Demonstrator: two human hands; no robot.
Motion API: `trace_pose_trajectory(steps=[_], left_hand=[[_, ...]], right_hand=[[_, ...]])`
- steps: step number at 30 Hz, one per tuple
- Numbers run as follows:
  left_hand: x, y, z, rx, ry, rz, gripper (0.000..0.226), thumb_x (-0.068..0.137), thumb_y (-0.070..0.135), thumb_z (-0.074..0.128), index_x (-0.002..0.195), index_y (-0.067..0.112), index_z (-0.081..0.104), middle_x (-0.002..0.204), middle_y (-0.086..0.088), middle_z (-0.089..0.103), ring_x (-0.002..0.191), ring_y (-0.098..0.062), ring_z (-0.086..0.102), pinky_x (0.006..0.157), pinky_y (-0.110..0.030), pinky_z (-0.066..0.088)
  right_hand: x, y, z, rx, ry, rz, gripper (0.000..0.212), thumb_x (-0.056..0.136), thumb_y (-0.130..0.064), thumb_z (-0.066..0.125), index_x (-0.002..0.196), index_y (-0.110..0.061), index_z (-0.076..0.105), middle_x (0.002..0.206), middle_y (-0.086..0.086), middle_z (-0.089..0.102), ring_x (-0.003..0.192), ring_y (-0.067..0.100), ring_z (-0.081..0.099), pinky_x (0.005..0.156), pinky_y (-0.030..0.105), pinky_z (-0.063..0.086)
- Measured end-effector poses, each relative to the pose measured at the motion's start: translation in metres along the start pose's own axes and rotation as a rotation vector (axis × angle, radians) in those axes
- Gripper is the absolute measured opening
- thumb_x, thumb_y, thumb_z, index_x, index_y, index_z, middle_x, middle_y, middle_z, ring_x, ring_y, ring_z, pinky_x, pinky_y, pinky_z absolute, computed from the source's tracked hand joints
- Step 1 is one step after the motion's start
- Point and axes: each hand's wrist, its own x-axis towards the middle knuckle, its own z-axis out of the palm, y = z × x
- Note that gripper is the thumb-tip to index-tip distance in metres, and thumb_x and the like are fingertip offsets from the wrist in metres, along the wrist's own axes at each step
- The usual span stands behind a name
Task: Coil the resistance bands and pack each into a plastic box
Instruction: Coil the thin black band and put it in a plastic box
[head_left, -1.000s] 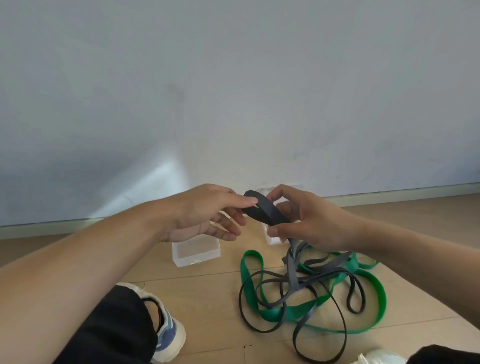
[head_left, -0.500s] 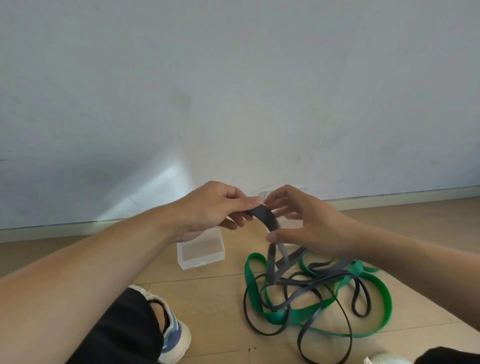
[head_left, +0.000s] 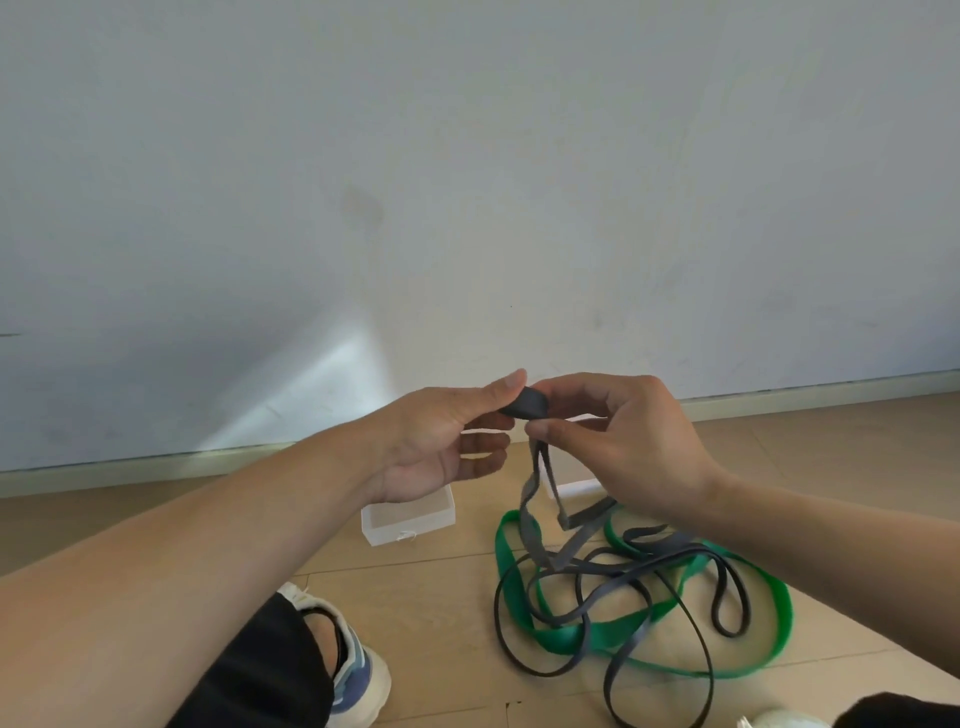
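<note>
**Grey band pinched at its coiled end, both hands raised**

Head view: A dark grey resistance band (head_left: 582, 571), flat and narrow, is seen with one end rolled into a small tight coil (head_left: 525, 404) held up in front of the wall. From the coil two strands hang down, twisted, to a loose tangle of loops on the wooden floor (head_left: 441, 613). Under that tangle a wider bright green band (head_left: 566, 635) is spread in large open loops.

The coil is pinched by the left hand (head_left: 441, 441) between thumb above and forefinger below, at 9 o'clock of the coil; the other left fingers are curled loosely beneath. At 3 o'clock the coil is touched by the right hand (head_left: 634, 447), whose thumb and forefinger are closed on the hanging strands just below the coil, at 6 o'clock.

A clear plastic box (head_left: 410, 519), open, is seen on the floor below the left hand. A second box (head_left: 576, 487) is largely hidden behind the right hand. A shoe (head_left: 358, 670) is seen at 7 o'clock of the tangle.
</note>
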Motion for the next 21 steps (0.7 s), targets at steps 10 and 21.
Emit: trace_pose_trajectory(steps=[10, 21], left_hand=[[0.000, 0.001, 0.005, -0.142, -0.016, -0.027, 0.039, 0.063, 0.043, 0.082, 0.089, 0.014, 0.077, 0.075, 0.003, 0.062, 0.065, -0.009, 0.051, 0.064, -0.021, 0.045], [0.000, 0.003, 0.014, -0.002, 0.274, 0.156, 0.050, 0.055, 0.040, 0.085, 0.089, 0.004, 0.076, 0.064, 0.002, 0.061, 0.065, -0.013, 0.057, 0.057, -0.021, 0.051]], right_hand=[[-0.005, -0.005, 0.006, 0.211, 0.037, -0.005, 0.023, 0.086, -0.011, 0.079, 0.105, -0.024, 0.079, 0.093, -0.011, 0.080, 0.092, 0.004, 0.075, 0.081, 0.015, 0.057], [-0.008, -0.005, 0.009, 0.115, 0.135, -0.059, 0.026, 0.086, -0.017, 0.079, 0.109, -0.027, 0.078, 0.097, -0.015, 0.079, 0.094, -0.001, 0.073, 0.088, 0.024, 0.059]])
